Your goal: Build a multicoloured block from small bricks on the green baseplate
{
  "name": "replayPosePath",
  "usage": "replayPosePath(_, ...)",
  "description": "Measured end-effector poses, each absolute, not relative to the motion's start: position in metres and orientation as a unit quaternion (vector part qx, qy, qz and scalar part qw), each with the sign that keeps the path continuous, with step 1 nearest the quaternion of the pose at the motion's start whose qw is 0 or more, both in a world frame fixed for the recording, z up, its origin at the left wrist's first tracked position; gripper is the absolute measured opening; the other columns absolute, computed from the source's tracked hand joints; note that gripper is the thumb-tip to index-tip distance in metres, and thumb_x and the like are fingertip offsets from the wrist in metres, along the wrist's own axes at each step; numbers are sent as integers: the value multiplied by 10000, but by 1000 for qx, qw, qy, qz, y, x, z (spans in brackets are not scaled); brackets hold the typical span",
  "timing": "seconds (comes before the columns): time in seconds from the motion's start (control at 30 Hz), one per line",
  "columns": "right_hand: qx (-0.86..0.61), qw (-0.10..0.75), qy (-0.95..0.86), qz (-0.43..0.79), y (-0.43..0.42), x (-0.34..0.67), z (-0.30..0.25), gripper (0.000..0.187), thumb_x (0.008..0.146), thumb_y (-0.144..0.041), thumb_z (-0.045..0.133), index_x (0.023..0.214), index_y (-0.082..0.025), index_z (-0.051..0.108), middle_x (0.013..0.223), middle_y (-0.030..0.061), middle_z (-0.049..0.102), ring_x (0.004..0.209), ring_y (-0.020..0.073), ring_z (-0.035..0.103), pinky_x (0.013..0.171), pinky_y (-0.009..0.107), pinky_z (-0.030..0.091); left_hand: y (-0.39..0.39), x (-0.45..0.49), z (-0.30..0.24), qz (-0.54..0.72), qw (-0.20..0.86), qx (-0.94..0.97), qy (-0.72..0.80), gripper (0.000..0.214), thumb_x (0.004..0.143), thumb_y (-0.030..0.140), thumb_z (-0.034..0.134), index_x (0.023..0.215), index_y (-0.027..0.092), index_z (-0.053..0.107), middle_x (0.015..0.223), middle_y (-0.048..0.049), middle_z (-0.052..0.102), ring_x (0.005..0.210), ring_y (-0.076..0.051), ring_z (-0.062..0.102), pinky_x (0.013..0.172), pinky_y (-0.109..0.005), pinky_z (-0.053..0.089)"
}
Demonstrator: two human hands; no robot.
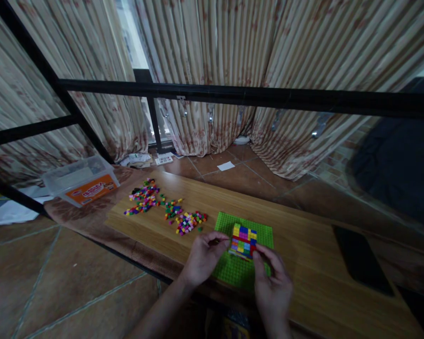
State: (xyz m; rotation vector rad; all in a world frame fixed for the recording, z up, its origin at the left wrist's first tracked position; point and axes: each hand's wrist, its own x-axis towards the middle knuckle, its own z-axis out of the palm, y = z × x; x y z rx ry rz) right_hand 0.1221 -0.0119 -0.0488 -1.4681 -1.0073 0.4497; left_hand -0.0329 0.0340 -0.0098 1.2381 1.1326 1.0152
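A multicoloured block of toy building bricks (244,234) stands on a green studded baseplate (235,275), with a red row across its top. My left hand (205,256) is at the block's left side, thumb and fingertips pinched together. Whatever is between those fingertips is too small to make out. At the block's near right corner, my right hand (273,278) has its thumb and forefinger closed against the bricks, beside a red piece. The fingertips partly cover that corner.
Several piles of loose bricks (189,222) lie on the wooden board (297,245) to the left. A clear plastic box (81,181) with an orange label stands beyond them. A dark flat object (362,259) lies at right. Black metal bars (212,92) cross before striped curtains (212,47).
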Motion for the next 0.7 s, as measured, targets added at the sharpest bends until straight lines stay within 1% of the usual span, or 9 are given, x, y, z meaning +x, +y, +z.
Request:
replayPosePath(0.07, -628, 586, -491, 148, -12, 119, -35, 242, 824, -379, 577, 944, -196, 680, 962, 71, 671, 907, 203, 608, 827, 369, 473, 32, -31, -5, 428, 566, 521, 474, 209, 760, 339, 655, 840, 147, 682, 708, -9, 629, 616, -107, 520, 581, -211, 409)
replayPosePath(0.17, -609, 537, -576, 100, -14, 118, -18, 225, 851, -332, 549, 1014, -231, 665, 982, 56, 669, 954, 205, 589, 851, 379, 464, 30, -27, 2, 435, 568, 514, 473, 205, 747, 323, 670, 862, 153, 674, 728, -8, 645, 618, -108, 539, 584, -210, 424)
replayPosePath(0.23, -596, 497, -621, 108, -15, 118, -11, 236, 866, -313, 531, 1061, -256, 649, 1017, 50, 666, 984, 206, 580, 856, 377, 464, 29, -26, 5, 439, 573, 510, 468, 203, 737, 312, 680, 864, 154, 673, 739, -7, 651, 628, -109, 551, 601, -214, 437)
replayPosePath(0.33, -586, 456, -655, 138, -17, 115, -8, 245, 874, -302, 524, 1090, -276, 635, 1028, 40, 667, 977, 200, 586, 832, 358, 477, 25, -24, 9, 436, 598, 500, 450, 202, 728, 318, 686, 846, 153, 676, 762, -14, 664, 652, -117, 570, 623, -223, 450)
replayPosePath(0.5, -570, 449, -674, 139, -17, 112, -12, 217, 875, -298, 538, 1065, -267, 639, 950, 29, 677, 901, 188, 602, 799, 337, 476, 20, -21, 16, 433, 648, 466, 418, 219, 708, 329, 700, 832, 151, 668, 730, -15, 670, 679, -135, 601, 652, -236, 467)
replayPosePath(0.6, -567, 447, -680, 131, -15, 112, -11, 183, 883, -309, 531, 1014, -263, 650, 925, 23, 681, 876, 183, 604, 792, 327, 467, 21, -20, 17, 439, 640, 465, 426, 196, 696, 296, 708, 818, 146, 672, 725, -13, 666, 673, -127, 594, 641, -227, 459)
replayPosePath(0.7, -582, 446, -667, 129, -12, 115, -9, 187, 890, -337, 512, 976, -256, 658, 925, 28, 685, 875, 186, 602, 801, 331, 459, 22, -19, 15, 437, 634, 457, 445, 194, 711, 289, 688, 833, 139, 676, 714, -11, 649, 633, -108, 561, 603, -215, 437)
